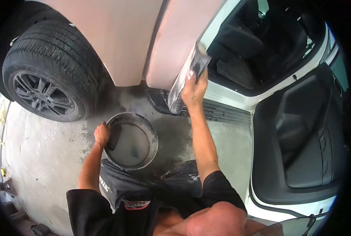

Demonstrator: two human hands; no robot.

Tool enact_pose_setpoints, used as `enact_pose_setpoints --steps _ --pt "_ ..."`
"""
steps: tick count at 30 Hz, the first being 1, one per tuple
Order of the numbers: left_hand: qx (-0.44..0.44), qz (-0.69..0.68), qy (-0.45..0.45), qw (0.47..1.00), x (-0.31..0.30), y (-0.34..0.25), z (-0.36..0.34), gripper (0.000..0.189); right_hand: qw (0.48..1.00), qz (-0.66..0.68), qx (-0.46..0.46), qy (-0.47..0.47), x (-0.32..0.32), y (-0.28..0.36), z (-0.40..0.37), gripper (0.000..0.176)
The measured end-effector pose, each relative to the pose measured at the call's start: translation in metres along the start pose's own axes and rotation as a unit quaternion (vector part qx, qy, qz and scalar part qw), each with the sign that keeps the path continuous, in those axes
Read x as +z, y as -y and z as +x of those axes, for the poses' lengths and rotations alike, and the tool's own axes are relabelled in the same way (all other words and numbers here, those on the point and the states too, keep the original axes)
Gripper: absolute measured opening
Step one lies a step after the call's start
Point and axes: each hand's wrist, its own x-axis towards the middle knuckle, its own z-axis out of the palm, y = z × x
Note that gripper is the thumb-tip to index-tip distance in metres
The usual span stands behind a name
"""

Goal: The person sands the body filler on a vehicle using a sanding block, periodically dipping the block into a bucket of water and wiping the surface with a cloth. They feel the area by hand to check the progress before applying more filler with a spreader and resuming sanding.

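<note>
My right hand (194,91) is closed around a long sanding block (180,87), streaked pale grey with a dark upper part. The block lies slantwise at the edge of the pinkish primed car panel (179,43), by the open door frame. Lower down, my left hand (101,134) is closed at the rim of a round bucket (155,137) and holds a dark flat pad (114,137) that hangs inside the wall. Cloudy water (130,143) fills the lower part of the bucket, with a small dark blue shape in it.
A wheel with a black tire (61,51) stands at the left. A running board (226,112) runs below the door opening. An open car door (301,137) takes up the right side. Wet patches mark the concrete floor (53,149). My knees (144,183) are just behind the bucket.
</note>
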Motion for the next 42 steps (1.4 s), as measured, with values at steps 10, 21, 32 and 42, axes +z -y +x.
enact_pose_setpoints --steps 10,21,32,42 --pt "0.035 0.046 -0.031 0.998 0.011 0.008 0.003 0.038 1.000 -0.005 0.010 0.006 -0.006 -0.002 0.002 0.044" --pt "0.029 0.051 -0.023 0.998 0.003 0.007 0.005 0.045 0.999 -0.013 0.040 -0.014 -0.002 -0.001 0.010 0.069" --pt "0.016 0.064 -0.025 0.998 0.002 0.002 0.002 0.049 0.998 0.009 0.055 -0.035 -0.054 0.016 0.176 0.063" --pt "0.027 0.081 -0.013 0.996 0.013 0.026 0.019 0.049 0.972 -0.200 0.119 -0.030 0.010 -0.022 0.017 0.089"
